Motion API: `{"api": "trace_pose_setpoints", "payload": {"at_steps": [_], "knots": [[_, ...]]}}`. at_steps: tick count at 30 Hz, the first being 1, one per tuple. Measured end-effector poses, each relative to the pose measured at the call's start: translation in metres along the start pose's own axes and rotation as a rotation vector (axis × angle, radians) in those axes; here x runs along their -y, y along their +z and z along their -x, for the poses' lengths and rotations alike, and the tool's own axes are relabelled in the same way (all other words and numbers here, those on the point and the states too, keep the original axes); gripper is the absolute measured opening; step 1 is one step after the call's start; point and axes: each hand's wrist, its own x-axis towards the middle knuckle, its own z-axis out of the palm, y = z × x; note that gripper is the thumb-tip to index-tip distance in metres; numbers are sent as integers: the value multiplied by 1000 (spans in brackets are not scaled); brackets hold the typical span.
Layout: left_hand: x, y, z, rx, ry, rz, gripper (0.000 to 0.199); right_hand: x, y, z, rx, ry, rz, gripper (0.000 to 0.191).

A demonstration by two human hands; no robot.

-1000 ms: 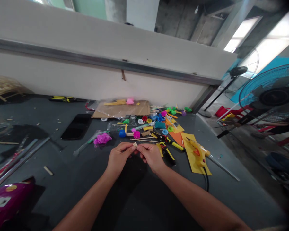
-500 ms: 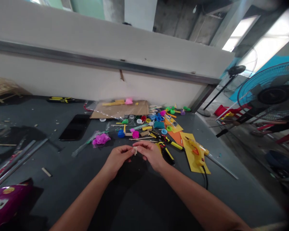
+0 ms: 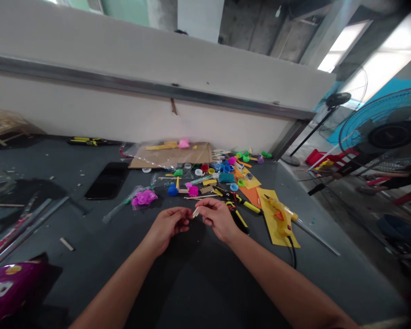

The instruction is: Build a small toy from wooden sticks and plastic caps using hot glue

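Meanwhile, caps (image 3: 234,187) and pliers (image 3: 250,207) are lying beyond the right hand (image 3: 219,221), which is pinching pale sticks (image 3: 196,212) above the dark table (image 3: 192,288); the left hand (image 3: 166,227) is curling beside them, its hold unclear. Rightward, a fan (image 3: 390,136) is standing.

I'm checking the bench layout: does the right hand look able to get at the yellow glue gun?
Probably yes: the yellow glue gun lies uncovered to the right of the right hand, though it pinches small wooden pieces.

The sticks (image 3: 196,212) are pale, the glue gun (image 3: 286,220) yellow, the tabletop (image 3: 99,246) dark grey.
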Motion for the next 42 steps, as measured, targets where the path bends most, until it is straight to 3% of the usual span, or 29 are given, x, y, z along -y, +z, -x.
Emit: {"api": "trace_pose_setpoints", "payload": {"at_steps": [5, 15, 21, 29, 32, 34, 35, 37, 39, 42], "knots": [[1, 2, 1, 10, 44, -58, 20, 2, -3, -2, -56, -7, -92, 18], [-1, 7, 8, -142, 229, -327, 48, 1, -6, -4, -41, -10, -91, 18], [-6, -4, 4, -177, 238, -228, 29, -2, -8, -5, -53, -34, -68, 18], [-31, -34, 6, -436, 442, -45, 20, 8, -17, -8, -136, -101, -91, 19], [-26, -29, 6, -392, 420, -208, 35, 9, -17, -8, -135, -107, -70, 19], [-18, -21, 5, -294, 403, -422, 30, 8, -16, -7, -126, -109, -48, 19], [-14, -17, 4, -257, 432, -514, 18, 8, -16, -6, -119, -111, -37, 19], [-7, -10, 3, -206, 533, -610, 34, 6, -15, -6, -104, -116, -12, 20], [-1, -4, 2, -176, 541, -632, 37, 4, -14, -5, -95, -125, 14, 20], [3, 2, 3, -122, 391, -527, 26, 2, -13, -5, -78, -125, 60, 19]]}}
